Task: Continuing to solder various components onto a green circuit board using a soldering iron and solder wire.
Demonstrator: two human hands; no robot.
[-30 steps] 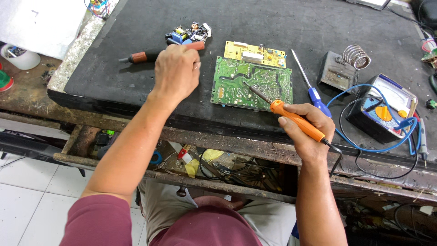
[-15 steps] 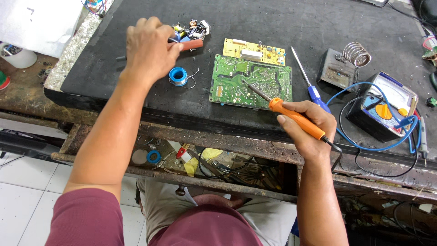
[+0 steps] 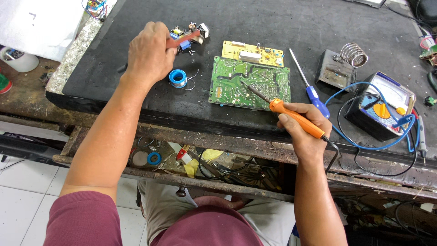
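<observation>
From the head camera, looking down over the dark counter (image 3: pixel 318 27), the right hand (image 3: pixel 304 125) is clenched around the orange handle of a soldering iron (image 3: pixel 291 114), whose long axis runs from the lower right, at the wrist, up and to the left, so that the metal tip rests on or just above the green circuit board (image 3: pixel 249 83) near its middle; contact cannot be told for sure. The board lies flat, its long side roughly along the counter's front edge, directly ahead of the right hand and well right of the left. The left hand (image 3: pixel 148 54) is raised over the far left part of the counter, its fingers (image 3: pixel 165 44) closed on a reddish tool (image 3: pixel 184 38) that points right toward a small heap of loose parts (image 3: pixel 191 33). Just below and right of that hand lies a blue spool of solder wire (image 3: pixel 178 78), between it and the board, nearer the left hand than the right. A yellow board (image 3: pixel 253 53) sits beyond the green one, a blue-handled screwdriver (image 3: pixel 309 84) just beside its right edge, and a multimeter (image 3: pixel 382 102) farther right.
</observation>
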